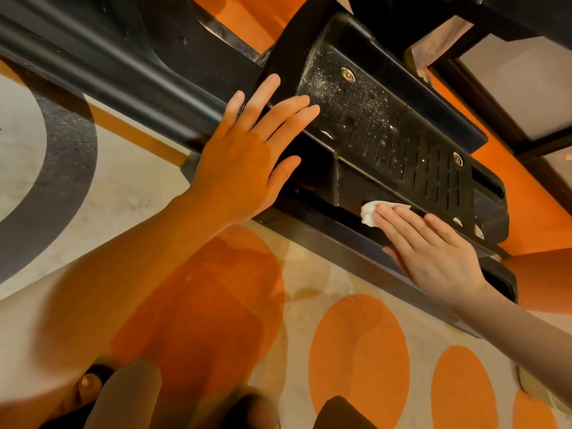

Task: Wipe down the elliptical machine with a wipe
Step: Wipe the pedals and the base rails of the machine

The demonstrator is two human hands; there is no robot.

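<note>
Nearest the camera, dark blurred shapes at the bottom edge cannot be identified. The patterned floor (356, 345) with orange discs lies beyond them.

Next, the right hand (433, 252) is laid flat, fingers straight and close together, pressing a crumpled white wipe (370, 212) against the side face of the black pedal (402, 144) of the elliptical machine (123, 63). Only a small part of the wipe shows past the fingertips; the rest is covered, so its size and how well it is trapped cannot be told.

The left hand (247, 159) is spread open, palm against the rail and fingertips on the pedal's front edge, apparently steadying it.

Risks are judged as follows. The wipe could slip from under the flat fingers, since nothing pinches it. The pedal might shift if the steadying hand lifts, so fingers could be caught in the gap between pedal and rail. The dust specks on the grooved top face (365, 109) could be missed or merely smeared by so small a wad.

Farthest off, the upper machine parts and 1 wooden-looking piece (439, 41) are cut off by the frame.
</note>
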